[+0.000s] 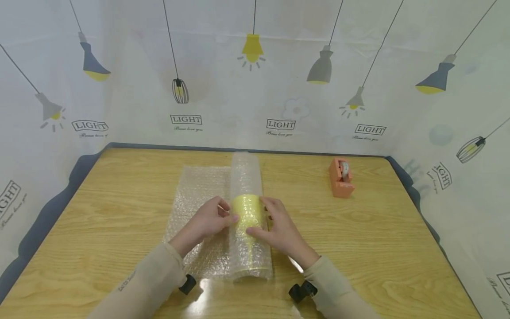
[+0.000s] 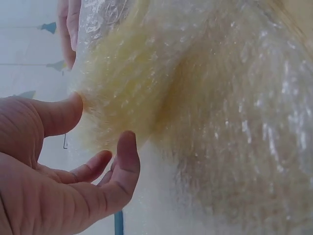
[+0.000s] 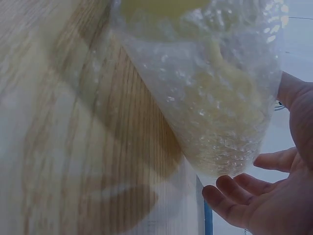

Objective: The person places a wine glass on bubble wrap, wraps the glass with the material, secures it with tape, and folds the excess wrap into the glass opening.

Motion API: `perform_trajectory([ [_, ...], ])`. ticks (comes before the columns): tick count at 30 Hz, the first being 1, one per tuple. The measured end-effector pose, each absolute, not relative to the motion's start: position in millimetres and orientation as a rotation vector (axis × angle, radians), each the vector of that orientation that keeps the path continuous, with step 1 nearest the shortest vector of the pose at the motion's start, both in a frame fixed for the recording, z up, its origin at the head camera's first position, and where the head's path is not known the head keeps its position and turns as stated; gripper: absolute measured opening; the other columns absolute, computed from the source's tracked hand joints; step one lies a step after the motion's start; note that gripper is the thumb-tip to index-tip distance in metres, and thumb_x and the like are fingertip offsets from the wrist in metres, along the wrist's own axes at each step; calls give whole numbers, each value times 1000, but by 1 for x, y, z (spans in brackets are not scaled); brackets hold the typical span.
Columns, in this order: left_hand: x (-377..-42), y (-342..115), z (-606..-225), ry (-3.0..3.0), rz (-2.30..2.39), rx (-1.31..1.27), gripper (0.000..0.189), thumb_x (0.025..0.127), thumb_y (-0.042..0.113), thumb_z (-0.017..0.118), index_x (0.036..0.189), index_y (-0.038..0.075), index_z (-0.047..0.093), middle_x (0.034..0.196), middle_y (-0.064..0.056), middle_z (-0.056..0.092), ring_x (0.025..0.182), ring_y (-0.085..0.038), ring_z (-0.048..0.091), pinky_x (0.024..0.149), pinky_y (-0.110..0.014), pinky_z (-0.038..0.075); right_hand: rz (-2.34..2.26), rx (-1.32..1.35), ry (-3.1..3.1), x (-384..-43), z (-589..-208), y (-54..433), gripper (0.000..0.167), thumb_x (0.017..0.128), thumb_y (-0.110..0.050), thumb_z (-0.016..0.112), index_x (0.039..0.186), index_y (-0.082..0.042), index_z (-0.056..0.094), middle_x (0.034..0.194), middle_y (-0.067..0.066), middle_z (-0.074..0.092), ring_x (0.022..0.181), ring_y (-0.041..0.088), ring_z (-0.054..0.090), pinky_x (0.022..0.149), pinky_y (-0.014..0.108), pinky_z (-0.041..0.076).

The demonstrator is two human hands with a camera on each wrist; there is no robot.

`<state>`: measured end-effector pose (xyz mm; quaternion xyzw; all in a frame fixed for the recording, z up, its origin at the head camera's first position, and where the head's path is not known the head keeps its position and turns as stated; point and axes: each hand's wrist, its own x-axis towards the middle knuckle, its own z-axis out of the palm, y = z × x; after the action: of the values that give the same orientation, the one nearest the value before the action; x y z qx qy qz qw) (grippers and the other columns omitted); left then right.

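Observation:
A yellow stemmed glass [image 1: 248,210] lies inside a roll of bubble wrap [image 1: 245,173], its foot toward the near edge. Through the wrap its bowl and thin stem show blurred. My left hand [image 1: 213,216] is at the roll's left side, thumb against the wrap, other fingers loosely bent with nothing gripped between them. On the right side, my right hand [image 1: 280,226] rests its thumb on top of the roll and its fingertips by the bowl end. In the right wrist view those fingers [image 3: 234,191] are spread along the wrap. A flat sheet of bubble wrap [image 1: 199,190] extends left from the roll.
An orange tape dispenser [image 1: 341,178] with a roll of tape stands at the back right of the wooden table [image 1: 378,230]. A light curtain [image 1: 223,88] printed with lamps surrounds the table's back and sides. Each wrist carries a small black camera mount [image 1: 303,291].

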<state>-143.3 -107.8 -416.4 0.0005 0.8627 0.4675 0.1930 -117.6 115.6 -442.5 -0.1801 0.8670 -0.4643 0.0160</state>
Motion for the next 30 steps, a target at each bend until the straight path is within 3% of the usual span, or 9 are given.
perform_trajectory([
  [8,-144,-107,-410,2493,1303,9,43,87,16,83,118,-3,61,109,-17,68,99,-31,68,81,-41,60,-1404,-528,2728,-116,-440,111,88,84,-27,87,153,2,42,151,25,43,125,37,56,102,52,53],
  [18,-142,-108,-399,2504,1231,31,46,85,16,77,121,-9,62,115,-21,68,108,-35,65,93,-47,58,-1386,-514,2777,-114,-439,102,89,81,-26,89,152,3,43,147,25,44,125,38,54,103,52,52],
  [25,-143,-105,-397,2525,1091,-43,60,95,48,70,123,-5,63,122,-21,67,105,-33,66,87,-47,60,-1360,-519,2801,-113,-438,97,91,82,-28,88,153,3,42,149,24,43,135,41,46,111,56,45],
  [27,-144,-104,-397,2525,1070,-70,62,93,54,70,117,-3,65,112,-17,68,96,-29,66,78,-43,60,-1355,-522,2806,-112,-438,96,91,82,-29,87,153,3,42,149,24,43,137,41,45,112,57,44],
  [30,-146,-100,-399,2524,1048,-87,55,88,58,73,90,4,63,79,-3,60,68,-17,54,56,-29,50,-1339,-524,2821,-112,-439,95,90,82,-30,88,153,2,43,149,22,43,138,40,44,114,57,43],
])
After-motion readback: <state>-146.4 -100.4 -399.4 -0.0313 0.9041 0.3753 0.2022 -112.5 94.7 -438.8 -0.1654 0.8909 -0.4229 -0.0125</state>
